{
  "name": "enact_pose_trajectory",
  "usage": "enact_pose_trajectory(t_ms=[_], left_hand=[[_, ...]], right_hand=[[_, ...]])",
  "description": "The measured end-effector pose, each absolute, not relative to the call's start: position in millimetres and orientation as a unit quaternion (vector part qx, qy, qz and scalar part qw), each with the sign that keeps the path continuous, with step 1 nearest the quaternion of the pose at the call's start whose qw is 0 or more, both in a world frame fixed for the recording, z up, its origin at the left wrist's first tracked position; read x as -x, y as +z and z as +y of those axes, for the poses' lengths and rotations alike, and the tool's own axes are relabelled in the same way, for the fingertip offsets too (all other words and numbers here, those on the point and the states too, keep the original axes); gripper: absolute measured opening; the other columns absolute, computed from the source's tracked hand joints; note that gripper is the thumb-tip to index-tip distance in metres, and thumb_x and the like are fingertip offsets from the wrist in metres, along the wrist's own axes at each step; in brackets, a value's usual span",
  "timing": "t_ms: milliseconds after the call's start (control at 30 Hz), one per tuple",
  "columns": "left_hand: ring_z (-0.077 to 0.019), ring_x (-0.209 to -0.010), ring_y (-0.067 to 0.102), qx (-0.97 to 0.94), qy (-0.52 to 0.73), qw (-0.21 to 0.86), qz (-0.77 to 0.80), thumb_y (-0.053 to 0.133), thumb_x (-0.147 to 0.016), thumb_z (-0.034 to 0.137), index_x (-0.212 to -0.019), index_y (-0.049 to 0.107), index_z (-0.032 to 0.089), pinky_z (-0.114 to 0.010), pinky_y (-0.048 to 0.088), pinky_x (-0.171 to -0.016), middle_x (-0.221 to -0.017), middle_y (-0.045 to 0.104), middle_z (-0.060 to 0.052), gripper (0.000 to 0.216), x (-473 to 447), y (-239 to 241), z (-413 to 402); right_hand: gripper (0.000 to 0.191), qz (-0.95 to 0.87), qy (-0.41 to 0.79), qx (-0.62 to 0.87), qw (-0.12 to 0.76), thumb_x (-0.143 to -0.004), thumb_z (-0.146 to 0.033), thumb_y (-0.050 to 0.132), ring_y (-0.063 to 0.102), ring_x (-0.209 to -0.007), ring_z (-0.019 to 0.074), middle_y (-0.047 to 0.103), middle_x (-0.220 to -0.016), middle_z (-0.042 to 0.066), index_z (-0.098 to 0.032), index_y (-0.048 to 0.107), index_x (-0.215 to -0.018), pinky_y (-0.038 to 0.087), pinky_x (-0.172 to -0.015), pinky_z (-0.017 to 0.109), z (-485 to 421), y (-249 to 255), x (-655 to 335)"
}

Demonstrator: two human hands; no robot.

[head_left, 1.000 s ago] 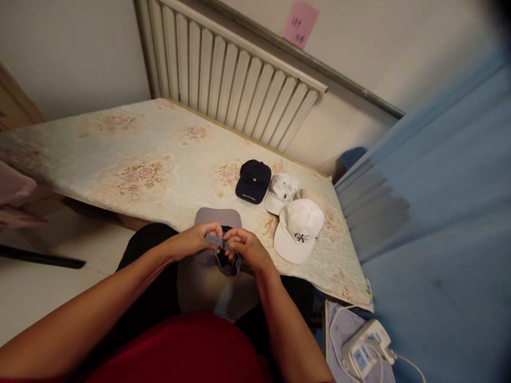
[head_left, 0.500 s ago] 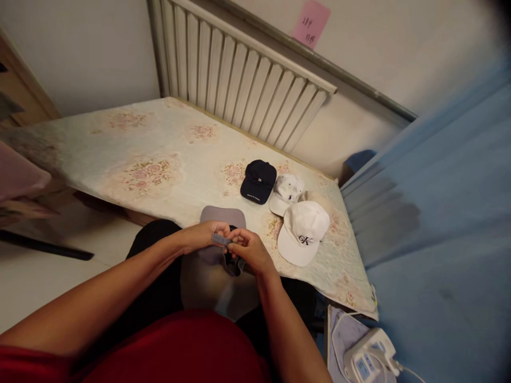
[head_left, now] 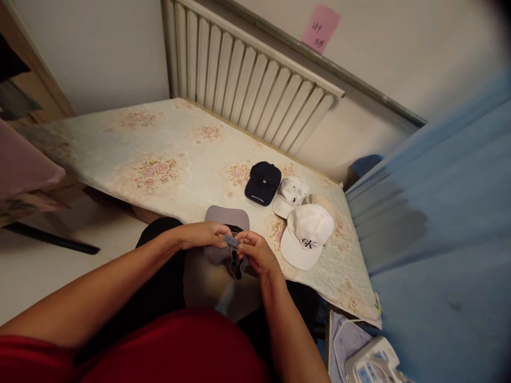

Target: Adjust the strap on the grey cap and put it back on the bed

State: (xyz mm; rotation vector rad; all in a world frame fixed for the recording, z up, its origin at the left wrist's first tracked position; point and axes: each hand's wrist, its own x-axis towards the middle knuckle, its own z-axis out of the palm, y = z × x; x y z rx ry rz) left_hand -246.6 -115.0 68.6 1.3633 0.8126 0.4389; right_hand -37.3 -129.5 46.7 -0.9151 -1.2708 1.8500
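Grey cap at the near edge of the bed, its back strap pinched between my two hands.

From the head camera, my left hand and right hand meet over my lap, fingertips of each closed on the short strap, which runs left to right between them; both hands are equally near it. The cap's brim points away from me onto the floral bedcover. Farther right lie a navy cap, a small white cap and a white logo cap.
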Motion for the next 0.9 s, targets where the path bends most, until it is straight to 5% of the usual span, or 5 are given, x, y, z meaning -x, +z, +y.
enact_pose_trajectory(t_ms=[233, 533, 767, 900], left_hand=[[-0.0195, -0.094, 0.061, -0.652, 0.187, 0.675, 0.290, 0.059, -0.080, 0.030, -0.094, 0.072, 0.020, -0.029, 0.041, -0.088, -0.100, 0.071, -0.005, 0.021, 231.3, 70.6, -120.6], [-0.0221, -0.097, 0.062, -0.624, 0.197, 0.693, 0.303, 0.061, -0.079, 0.034, -0.088, 0.070, 0.019, -0.034, 0.041, -0.092, -0.098, 0.071, -0.005, 0.019, 227.7, 71.2, -123.3], [-0.0167, -0.086, 0.062, -0.605, 0.201, 0.700, 0.321, 0.062, -0.079, 0.031, -0.090, 0.070, 0.019, -0.028, 0.043, -0.082, -0.095, 0.071, -0.003, 0.018, 229.3, 62.4, -122.2], [-0.0177, -0.093, 0.062, -0.597, 0.203, 0.714, 0.303, 0.061, -0.082, 0.032, -0.096, 0.070, 0.019, -0.029, 0.042, -0.089, -0.101, 0.071, -0.005, 0.021, 229.8, 57.9, -121.4]], right_hand=[[0.031, -0.483, 0.720, 0.352, 0.354, -0.060, -0.032, 0.080, 0.052, -0.047, 0.0081, 0.063, -0.057, -0.004, -0.017, 0.067, -0.083, 0.040, -0.050, 0.020, -127.6, 48.3, 33.5], [0.035, -0.467, 0.723, 0.357, 0.362, -0.070, -0.048, 0.074, 0.052, -0.047, 0.0087, 0.061, -0.058, -0.003, -0.018, 0.061, -0.081, 0.041, -0.048, 0.020, -129.6, 40.8, 34.0], [0.033, -0.464, 0.713, 0.373, 0.371, -0.067, -0.045, 0.076, 0.055, -0.049, 0.0095, 0.063, -0.059, -0.003, -0.018, 0.060, -0.078, 0.042, -0.048, 0.019, -129.6, 42.0, 33.3], [0.031, -0.454, 0.713, 0.376, 0.381, -0.064, -0.039, 0.078, 0.057, -0.049, 0.0090, 0.064, -0.062, -0.003, -0.018, 0.063, -0.083, 0.043, -0.050, 0.019, -130.4, 44.7, 31.9]])
